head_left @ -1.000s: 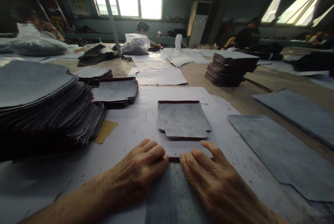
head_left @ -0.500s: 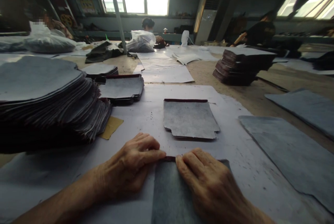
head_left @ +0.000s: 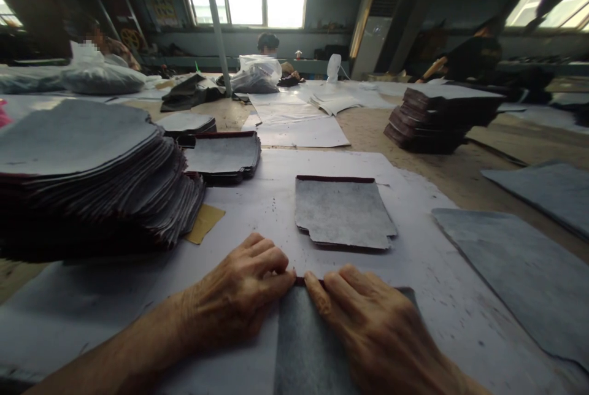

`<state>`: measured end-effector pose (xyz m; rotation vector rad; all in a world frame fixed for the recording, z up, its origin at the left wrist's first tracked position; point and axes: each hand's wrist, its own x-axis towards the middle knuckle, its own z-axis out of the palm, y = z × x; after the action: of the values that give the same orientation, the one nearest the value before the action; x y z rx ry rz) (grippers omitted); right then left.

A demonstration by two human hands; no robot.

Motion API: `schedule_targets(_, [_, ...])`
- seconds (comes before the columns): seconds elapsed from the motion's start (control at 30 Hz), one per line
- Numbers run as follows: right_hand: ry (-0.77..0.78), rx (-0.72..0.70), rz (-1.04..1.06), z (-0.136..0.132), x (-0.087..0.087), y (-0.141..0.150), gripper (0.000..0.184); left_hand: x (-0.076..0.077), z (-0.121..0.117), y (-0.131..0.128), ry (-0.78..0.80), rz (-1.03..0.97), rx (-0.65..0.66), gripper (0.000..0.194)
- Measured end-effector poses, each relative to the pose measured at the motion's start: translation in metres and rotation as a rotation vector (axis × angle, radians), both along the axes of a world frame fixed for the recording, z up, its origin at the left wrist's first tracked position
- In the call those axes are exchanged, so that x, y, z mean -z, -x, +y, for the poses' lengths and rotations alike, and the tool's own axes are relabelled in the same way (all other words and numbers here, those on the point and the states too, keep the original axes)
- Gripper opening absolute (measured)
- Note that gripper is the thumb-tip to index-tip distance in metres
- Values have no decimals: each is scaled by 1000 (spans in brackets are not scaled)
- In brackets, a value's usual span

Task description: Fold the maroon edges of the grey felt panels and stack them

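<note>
Left hand curls its fingers with the thumb tip at the dark red edge of the sheet, at the bottom centre of the frame; whether it pinches that edge or only presses it, I cannot tell. Right hand lies palm down over the sheet, its index fingertip on the same edge, close by the left thumb; its grasp, too, is hidden. The sheet lies grey side up on the white paper.

Good work here likely depends on even pressure: the fingertips pressing straight down, working along the edge in short, overlapping passes, so the red band comes out one width from end to end. The right palm would best hold the sheet flat without dragging it, since a sideways pull could skew the band or pucker the grey face. The corner beside the right hand seems to need equal care.

Just beyond the hands, the notched piece shows a straight, narrow red band, a fair guide to match.
</note>
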<state>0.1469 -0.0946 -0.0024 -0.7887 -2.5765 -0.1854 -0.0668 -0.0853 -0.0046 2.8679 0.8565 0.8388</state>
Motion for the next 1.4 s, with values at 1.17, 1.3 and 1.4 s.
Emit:
schedule_targets(1.17, [-89, 31, -144, 5, -8, 14, 58, -8, -31, 8, 193, 46, -108, 21])
schedule_targets(1.3, [-107, 44, -144, 5, -6, 13, 58, -7, -31, 8, 180, 46, -112, 29])
schedule_targets(1.4, [-112, 50, -100, 4, 0, 8, 55, -7, -32, 8, 133, 19, -111, 42])
